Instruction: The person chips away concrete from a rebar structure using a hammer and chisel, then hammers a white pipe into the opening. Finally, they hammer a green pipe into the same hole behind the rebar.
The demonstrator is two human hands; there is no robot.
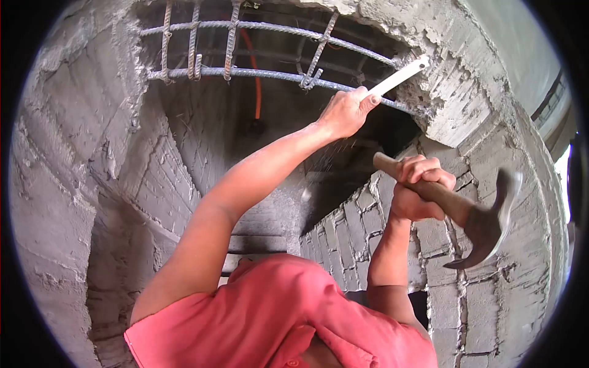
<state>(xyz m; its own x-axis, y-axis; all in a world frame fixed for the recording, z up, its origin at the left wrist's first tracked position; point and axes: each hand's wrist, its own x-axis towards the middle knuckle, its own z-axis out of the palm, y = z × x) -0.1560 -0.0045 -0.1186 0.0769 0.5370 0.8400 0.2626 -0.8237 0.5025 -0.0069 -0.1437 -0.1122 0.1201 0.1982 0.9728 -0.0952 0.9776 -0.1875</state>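
Note:
My left hand (347,113) is closed around one end of a pale flat bar (399,77). The bar's far end has a small dark hole and lies at the broken concrete edge (451,92) on the right. Lower down, my right hand (422,189) grips the wooden handle of a claw hammer (455,205). Its dark metal head is at the right, some way below the bar and apart from it. My fingers hide part of the hammer handle and the bar's near end.
Curved rebar (257,72) with short cross bars spans the opening above my hands. An orange-red strip (256,98) hangs behind it. Block wall (445,306) stands on the right, rough grey plaster (52,202) on the left. Steps (256,244) show below.

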